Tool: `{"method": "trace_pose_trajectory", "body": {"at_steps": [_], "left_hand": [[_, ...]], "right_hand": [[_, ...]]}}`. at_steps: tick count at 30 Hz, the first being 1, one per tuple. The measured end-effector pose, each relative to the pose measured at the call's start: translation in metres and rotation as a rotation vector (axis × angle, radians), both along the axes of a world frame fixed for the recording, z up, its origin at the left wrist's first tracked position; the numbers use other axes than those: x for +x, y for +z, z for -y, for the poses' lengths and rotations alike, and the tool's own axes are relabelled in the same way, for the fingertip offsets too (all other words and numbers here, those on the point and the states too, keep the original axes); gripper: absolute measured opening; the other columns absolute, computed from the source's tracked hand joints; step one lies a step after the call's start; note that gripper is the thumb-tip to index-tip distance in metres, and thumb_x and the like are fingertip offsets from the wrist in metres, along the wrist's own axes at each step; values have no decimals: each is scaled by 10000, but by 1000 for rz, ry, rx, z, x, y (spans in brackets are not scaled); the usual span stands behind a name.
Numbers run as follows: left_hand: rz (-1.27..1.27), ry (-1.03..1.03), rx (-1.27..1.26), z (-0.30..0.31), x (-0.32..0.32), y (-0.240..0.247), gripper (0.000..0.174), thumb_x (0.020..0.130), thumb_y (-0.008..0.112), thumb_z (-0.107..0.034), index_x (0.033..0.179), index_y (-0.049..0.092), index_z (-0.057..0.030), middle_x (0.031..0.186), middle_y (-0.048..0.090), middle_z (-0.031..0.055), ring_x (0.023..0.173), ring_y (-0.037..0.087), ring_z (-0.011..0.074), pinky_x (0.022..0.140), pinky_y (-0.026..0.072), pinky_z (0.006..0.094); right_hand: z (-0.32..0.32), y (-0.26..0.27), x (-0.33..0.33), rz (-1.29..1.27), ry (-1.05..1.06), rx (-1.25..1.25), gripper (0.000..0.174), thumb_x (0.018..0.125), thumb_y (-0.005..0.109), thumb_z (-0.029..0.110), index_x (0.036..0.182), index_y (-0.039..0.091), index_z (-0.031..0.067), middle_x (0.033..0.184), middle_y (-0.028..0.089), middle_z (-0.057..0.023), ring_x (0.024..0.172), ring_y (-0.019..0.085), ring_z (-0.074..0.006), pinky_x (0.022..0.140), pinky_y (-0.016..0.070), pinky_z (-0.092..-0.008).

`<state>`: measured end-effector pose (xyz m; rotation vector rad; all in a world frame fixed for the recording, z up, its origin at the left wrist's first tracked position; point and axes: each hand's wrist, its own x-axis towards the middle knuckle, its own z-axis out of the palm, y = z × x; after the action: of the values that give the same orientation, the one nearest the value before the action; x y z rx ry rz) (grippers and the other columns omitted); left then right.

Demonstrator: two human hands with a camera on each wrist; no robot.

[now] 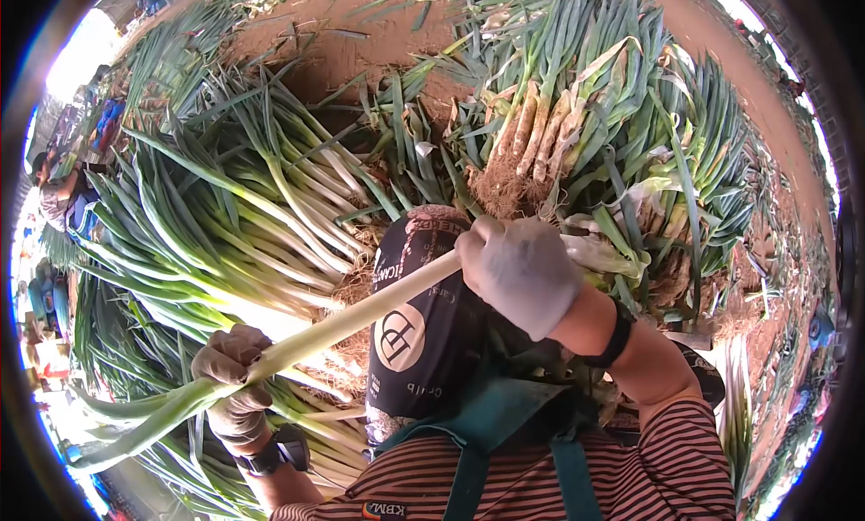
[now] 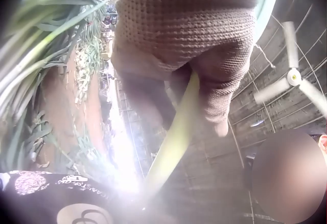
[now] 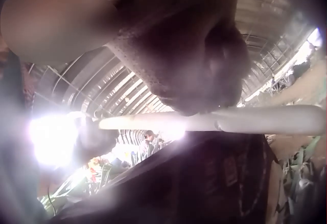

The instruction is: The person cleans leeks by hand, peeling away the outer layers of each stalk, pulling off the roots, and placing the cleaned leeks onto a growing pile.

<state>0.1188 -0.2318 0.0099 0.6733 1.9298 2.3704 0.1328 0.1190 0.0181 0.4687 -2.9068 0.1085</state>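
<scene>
Both hands are on one leek [image 1: 360, 316], which I hold in the air across the front of my cap [image 1: 423, 323], pale end up right and leaf end down left. Left hand [image 1: 236, 377]: gloved, fingers curled round the stalk where white turns to green. Right hand [image 1: 521, 273]: gloved, closed round the pale end. That end is hidden inside the grip, so I cannot tell whether its roots are on or off. The shaft between my hands looks smooth and clean, with no loose skin visible. The left pile [image 1: 243, 215] has long white shafts laid roughly parallel, and I judge these as worked. The right pile [image 1: 559, 125] has brown outer skins and matted roots facing me, and I judge these as unworked. It is large, so by my estimate a good share remains. Room for moving: my right hand sits just beside the root mats of the right pile, with little clearance there. The leaf end hangs past my left hand over the left pile's greens. Bare soil [image 1: 360, 35] shows only at the far side between the piles. People [image 1: 63, 197] are well apart at the left edge. The free path for the stalk is upward or along its own length.
</scene>
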Motion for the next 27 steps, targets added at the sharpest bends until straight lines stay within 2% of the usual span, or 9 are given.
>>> {"method": "trace_pose_trajectory", "body": {"at_steps": [2,5,8,10,12,15,19,22,27], "left_hand": [[-162,-112,11,9,-9,-7,407,577,930,-246,775,592,-133,755,616,-14,772,580,161,744,504,339],[-139,-130,-1,5,-4,3,303,563,922,-156,740,676,-144,766,675,4,773,623,179,731,527,334],[-173,-152,-59,3,-2,11,274,557,918,-144,672,669,-147,744,678,7,767,627,197,708,529,327],[-186,-153,-84,3,0,16,267,558,915,-139,639,661,-150,726,676,6,769,629,205,696,530,328],[-188,-141,-102,4,2,19,263,563,911,-136,611,653,-153,700,670,5,769,629,211,685,532,332],[-216,-130,-68,9,-2,11,284,577,923,-141,687,662,-156,773,665,8,811,629,212,677,538,345],[-95,-126,-31,23,-9,-7,414,584,943,-216,793,588,-177,818,548,-20,842,554,181,721,483,344],[115,51,30,5,-1,2,487,566,946,-243,833,542,-188,833,459,-39,823,429,149,792,340,299],[159,43,61,9,1,0,486,601,925,-211,898,546,-148,914,510,-5,906,497,178,887,387,343]], "right_hand": [[-9,-5,-3,42,-30,-263,56,814,641,114,819,607,70,748,618,-90,626,647,-272,557,518,-360],[-30,-26,-5,74,-42,-776,88,847,602,69,923,625,30,790,656,-125,641,655,-259,585,513,-338],[-53,-41,-2,60,-332,-812,90,859,626,132,912,654,65,792,685,-144,682,676,-299,633,546,-373],[-93,-57,0,0,-736,-823,127,880,614,159,932,668,56,792,682,-153,666,663,-306,632,535,-366],[-151,-100,3,-213,-814,-583,164,891,624,210,901,665,52,770,679,-141,643,651,-297,630,527,-360],[-127,-47,24,27,-819,-334,194,848,685,251,876,659,61,743,659,-111,638,646,-289,634,525,-374],[-59,-20,32,-47,-262,-532,212,755,767,271,829,651,110,801,621,-47,639,642,-249,586,509,-352],[-25,-17,24,-150,-70,-481,174,771,746,253,826,646,122,809,604,-27,626,632,-228,552,504,-346],[-14,-25,18,-115,-7,-339,181,737,754,171,879,674,93,812,610,-30,638,627,-240,572,503,-372]]}}
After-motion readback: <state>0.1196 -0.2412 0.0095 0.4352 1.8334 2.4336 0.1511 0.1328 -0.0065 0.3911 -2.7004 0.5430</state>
